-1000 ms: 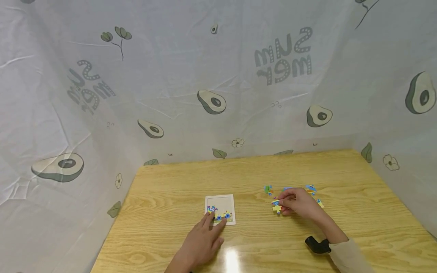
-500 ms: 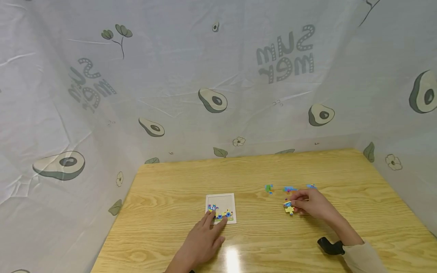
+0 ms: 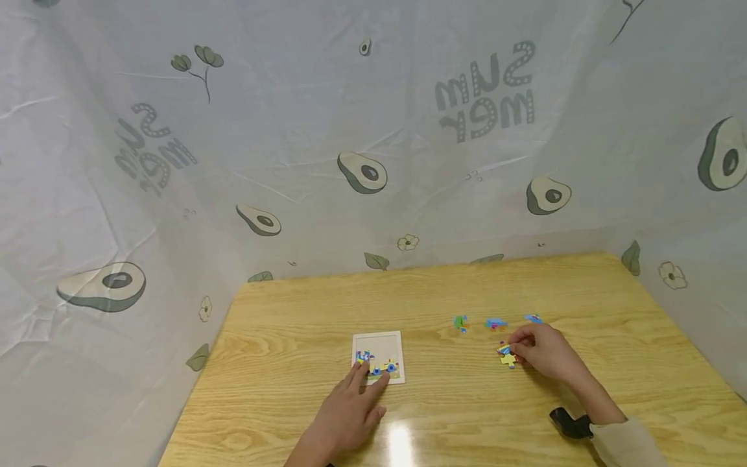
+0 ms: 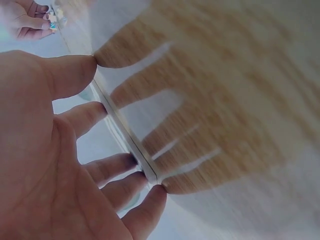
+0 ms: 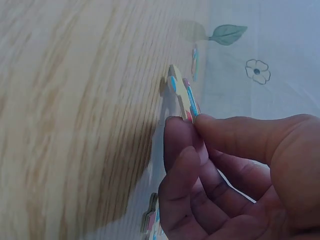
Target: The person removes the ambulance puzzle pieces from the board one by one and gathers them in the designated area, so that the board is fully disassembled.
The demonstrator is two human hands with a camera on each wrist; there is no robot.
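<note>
My left hand (image 3: pixel 349 410) rests its fingertips on the near edge of a white puzzle tray (image 3: pixel 377 335). Assembled pieces (image 3: pixel 390 368) in the tray's lower part show a yellow vehicle with blue wheels. In the left wrist view, extended fingers meet the tray's thin side (image 4: pixel 123 129). Thumb and forefinger of my right hand (image 3: pixel 544 353) pinch a yellow and blue jigsaw piece (image 3: pixel 508 359). From the right wrist, that jigsaw piece (image 5: pixel 180 92) is seen nearly edge-on, raised close over the table.
Loose jigsaw pieces lie beyond the right hand: a green one (image 3: pixel 460 322), a blue and orange one (image 3: pixel 495 323) and a blue one (image 3: pixel 532 318). Another piece (image 5: pixel 150 215) lies below that hand in its wrist view. A printed curtain (image 3: pixel 315 214) surrounds the wooden table (image 3: pixel 303 311).
My right hand has drawn the pinched jigsaw piece to the right, uncovering the blue and orange piece behind it. The left hand stays on the tray.
</note>
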